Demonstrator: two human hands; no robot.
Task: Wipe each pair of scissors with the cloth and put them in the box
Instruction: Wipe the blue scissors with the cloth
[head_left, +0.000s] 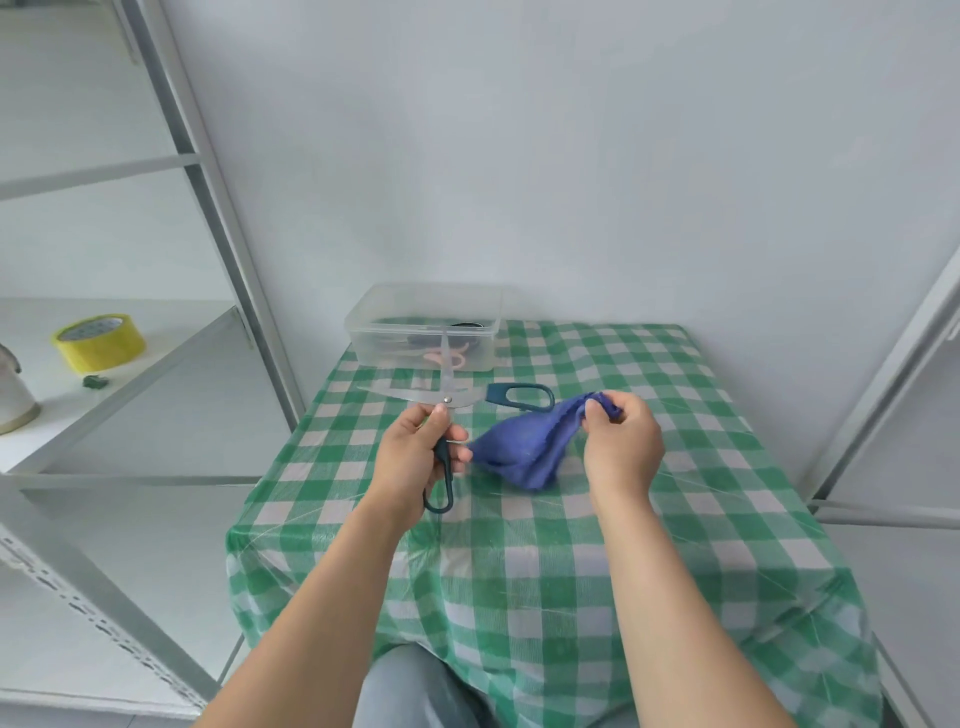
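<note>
Left grip (415, 457) holds scissors (447, 399), right grip (621, 447) cloth (524, 447)

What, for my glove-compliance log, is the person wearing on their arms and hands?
Nothing that shows. The left hand and right hand are ungloved. The left arm and right arm are bare to the frame edge, with no sleeve in view. No watch, bracelet or ring shows.

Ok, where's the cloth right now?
Head view, centre: the blue cloth hangs from the right hand, which pinches its top end, over the checked table, right of the scissors in the left hand.
</note>
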